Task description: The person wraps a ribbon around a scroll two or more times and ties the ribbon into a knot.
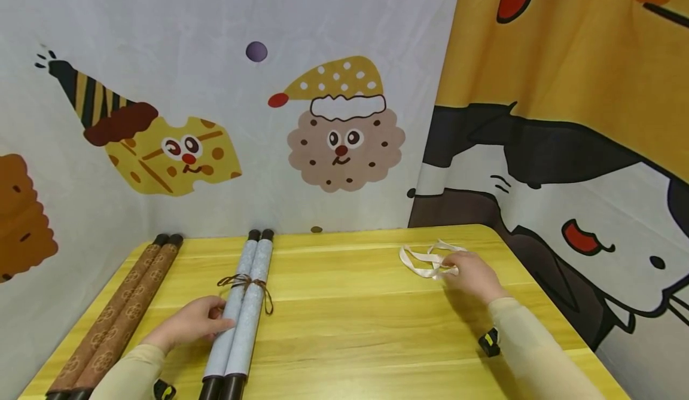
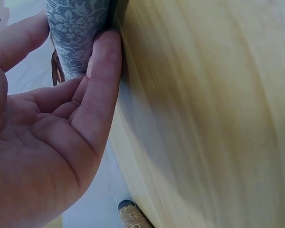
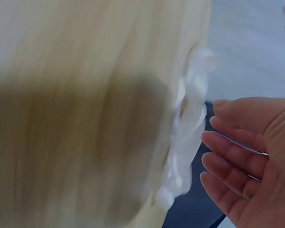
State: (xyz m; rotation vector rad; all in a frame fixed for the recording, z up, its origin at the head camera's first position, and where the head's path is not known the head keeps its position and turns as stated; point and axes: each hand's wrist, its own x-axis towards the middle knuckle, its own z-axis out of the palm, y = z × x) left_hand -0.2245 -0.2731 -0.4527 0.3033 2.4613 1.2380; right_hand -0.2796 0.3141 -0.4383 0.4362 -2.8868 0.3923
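A pale blue-grey double-rolled scroll [image 1: 249, 310] with dark end knobs lies lengthwise on the table, a thin brown cord [image 1: 244, 280] tied in a bow around its middle. My left hand [image 1: 191, 323] grips its left roll below the cord. Close up in the left wrist view, thumb and fingers lie on opposite sides of the patterned roll [image 2: 78, 35]. Towards the back right, a loose white ribbon [image 1: 422, 262] lies in loops on the table. My right hand [image 1: 473, 274] is beside it. The right wrist view shows relaxed fingers, apart from the ribbon [image 3: 185, 137].
To the left lies a brown patterned double-rolled scroll [image 1: 121, 316] with dark ends. The yellow wood-grain table [image 1: 344, 328] meets a white cartoon-printed cloth [image 1: 215, 83] at the back. A yellow, black and white cloth [image 1: 549, 131] hangs at the right.
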